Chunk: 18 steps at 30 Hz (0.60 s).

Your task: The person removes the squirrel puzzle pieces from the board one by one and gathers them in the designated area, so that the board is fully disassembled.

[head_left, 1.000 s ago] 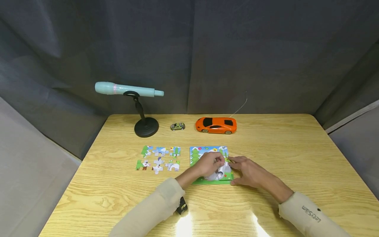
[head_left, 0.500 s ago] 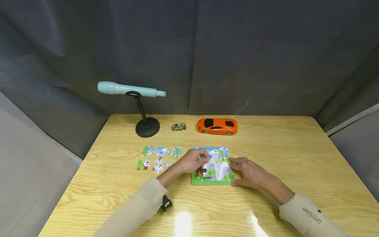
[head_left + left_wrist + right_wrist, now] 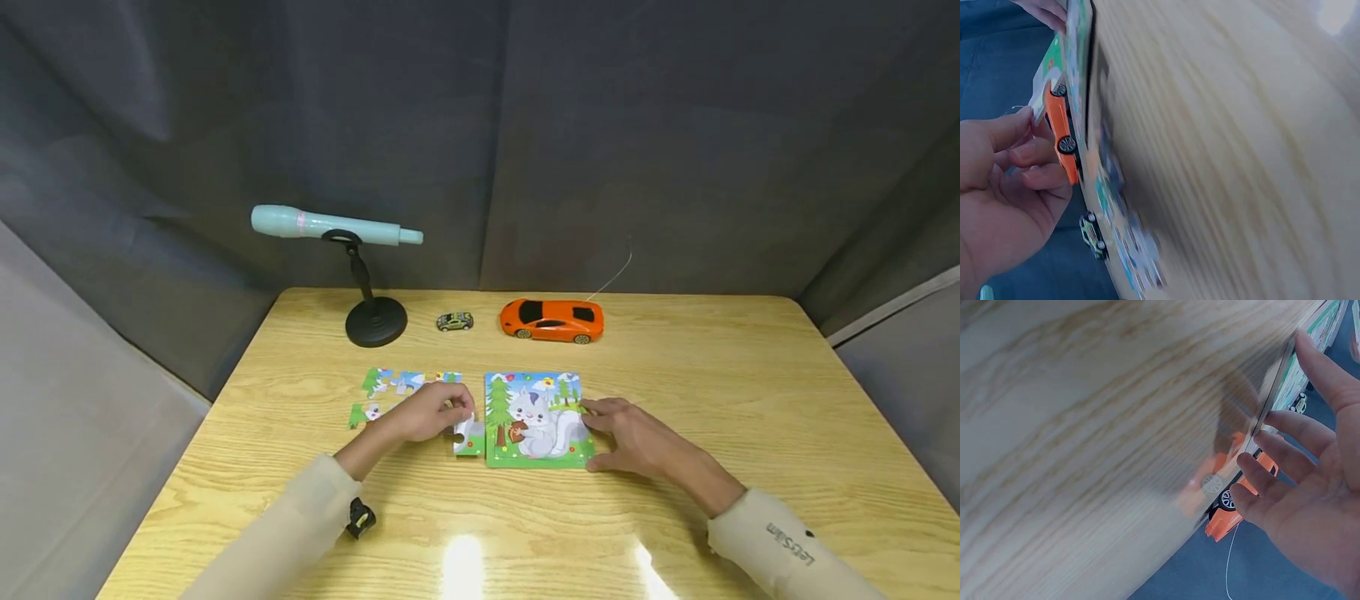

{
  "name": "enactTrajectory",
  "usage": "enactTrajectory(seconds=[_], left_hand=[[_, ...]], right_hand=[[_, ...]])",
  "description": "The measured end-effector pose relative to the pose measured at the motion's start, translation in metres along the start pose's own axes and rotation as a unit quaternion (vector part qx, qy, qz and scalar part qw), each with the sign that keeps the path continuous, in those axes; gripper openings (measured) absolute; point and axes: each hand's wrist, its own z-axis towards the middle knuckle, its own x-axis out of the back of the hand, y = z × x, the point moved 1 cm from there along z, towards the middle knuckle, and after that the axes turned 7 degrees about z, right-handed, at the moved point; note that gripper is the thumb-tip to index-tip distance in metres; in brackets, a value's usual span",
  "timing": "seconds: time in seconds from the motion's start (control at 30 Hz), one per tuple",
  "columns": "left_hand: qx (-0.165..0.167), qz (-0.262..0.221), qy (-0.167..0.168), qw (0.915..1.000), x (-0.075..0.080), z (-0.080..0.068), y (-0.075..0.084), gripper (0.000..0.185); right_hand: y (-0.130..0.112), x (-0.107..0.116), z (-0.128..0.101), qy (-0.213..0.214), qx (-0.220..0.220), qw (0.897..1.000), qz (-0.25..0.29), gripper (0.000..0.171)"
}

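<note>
My left hand [image 3: 429, 412] pinches a jigsaw piece [image 3: 471, 442] between thumb and fingers, just left of the puzzle board. Green grass, a red flower and pale fur are printed on the piece [image 3: 1049, 65], which stands out from the fingertips in the left wrist view. On the puzzle board [image 3: 540, 464] is a squirrel holding a nut among trees. Along the board's right edge lies my right hand [image 3: 633, 435], thumb and fingers spread and touching the rim. Loose jigsaw pieces [image 3: 372, 382] lie left of the board, partly hidden behind my left hand.
An orange toy car [image 3: 553, 322] with a thin antenna stands behind the board. Left of it sits a small green toy car [image 3: 454, 322]. At the back left, a light-blue microphone [image 3: 330, 227] rests on a black stand [image 3: 376, 322]. A dark curtain [image 3: 637, 150] hangs beyond the table.
My left hand has moved left off the board, carrying the jigsaw piece, so the squirrel picture now shows uncovered. My right hand has stayed at the board's right edge.
</note>
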Motion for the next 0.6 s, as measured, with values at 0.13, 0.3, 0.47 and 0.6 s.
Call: enactTrajectory(seconds=[0.13, 0.3, 0.47, 0.6], left_hand=[[0.001, 0.007, -0.002, 1.0, 0.001, -0.011, -0.01, 0.012], [0.002, 0.003, -0.002, 1.0, 0.002, -0.021, -0.018, 0.011], [0.005, 0.018, -0.011, 0.9998, 0.0, -0.026, -0.021, 0.011], [0.014, 0.042, -0.017, 0.9989, -0.002, -0.026, -0.021, 0.011]], right_hand=[[0.0, -0.001, 0.0, -0.002, -0.002, 1.0, 0.0, 0.07], [0.0, 0.001, 0.001, -0.006, -0.012, 1.0, 0.003, 0.071], [-0.001, 0.002, 0.002, -0.01, -0.017, 1.0, 0.006, 0.071], [-0.001, 0.001, 0.002, -0.01, -0.019, 1.0, 0.008, 0.071]])
